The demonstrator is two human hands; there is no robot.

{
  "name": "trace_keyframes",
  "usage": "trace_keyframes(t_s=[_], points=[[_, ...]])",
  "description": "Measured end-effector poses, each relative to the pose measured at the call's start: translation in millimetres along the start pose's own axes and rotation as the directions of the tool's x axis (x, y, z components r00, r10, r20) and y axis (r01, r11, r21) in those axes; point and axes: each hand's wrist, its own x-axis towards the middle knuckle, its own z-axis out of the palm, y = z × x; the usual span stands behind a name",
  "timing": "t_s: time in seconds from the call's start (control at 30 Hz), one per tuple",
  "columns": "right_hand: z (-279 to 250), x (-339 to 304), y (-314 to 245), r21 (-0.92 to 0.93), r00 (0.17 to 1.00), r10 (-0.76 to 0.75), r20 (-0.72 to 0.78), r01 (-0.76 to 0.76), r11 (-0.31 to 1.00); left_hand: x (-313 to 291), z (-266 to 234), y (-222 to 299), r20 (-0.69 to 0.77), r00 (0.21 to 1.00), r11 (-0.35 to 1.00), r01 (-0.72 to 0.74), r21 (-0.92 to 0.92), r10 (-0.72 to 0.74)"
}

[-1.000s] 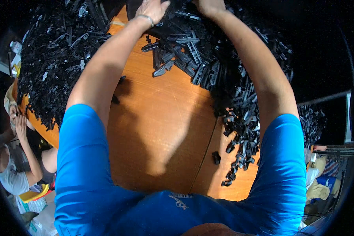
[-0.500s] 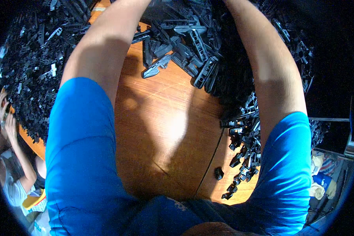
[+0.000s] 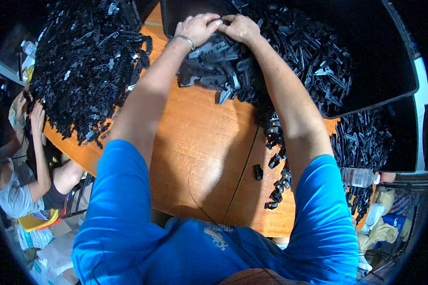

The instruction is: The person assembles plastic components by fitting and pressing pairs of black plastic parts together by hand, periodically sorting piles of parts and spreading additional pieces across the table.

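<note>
My left hand (image 3: 198,28), with a band at its wrist, and my right hand (image 3: 241,29) meet at the far middle of the table. Their fingers are bent and drawn together, thumbs almost touching. What they pinch, if anything, I cannot make out. Just below them lies a heap of long black plastic parts (image 3: 214,64), somewhat blurred. Behind my hands is a dark surface with a raised edge (image 3: 165,16). More slim black parts (image 3: 314,66) are piled to the right of my right hand.
A large mound of small black pieces (image 3: 83,76) covers the table's left. Small black clips (image 3: 277,190) trail beside my right arm on the wooden table (image 3: 190,142). A clear bottle (image 3: 359,177) lies at the right edge. Another person's hands (image 3: 37,116) work at the far-left edge.
The view has shifted so that both hands, formerly beyond the upper edge, are now visible, brought together above the heap. More of the right-hand piles and the other person shows.
</note>
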Motion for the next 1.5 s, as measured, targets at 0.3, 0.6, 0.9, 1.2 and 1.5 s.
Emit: trace_keyframes(t_s=[0.3,0.6,0.9,1.2,1.5], points=[[-18,-87,-34,0.064,0.987,-0.153,-0.041,0.156,0.986,-108,-22,41,-0.232,0.961,0.978,0.113,-0.177,-0.153],[4,-164,-38,0.146,0.941,-0.291,-0.172,0.317,0.937,-162,-46,52,0.013,0.991,0.963,0.136,-0.232,-0.137],[-20,-171,-78,0.167,0.924,-0.379,-0.058,0.383,0.909,-138,-77,-6,-0.191,0.954,0.973,0.227,-0.041,-0.231],[24,-127,-94,0.097,0.949,-0.307,0.07,0.3,0.949,-133,-40,17,0.028,0.964,0.959,0.26,0.109,-0.265],[-1,-154,-68,0.161,0.848,-0.489,0.206,0.463,0.871,-178,-63,56,0.159,0.952,0.959,0.275,-0.068,-0.262]])
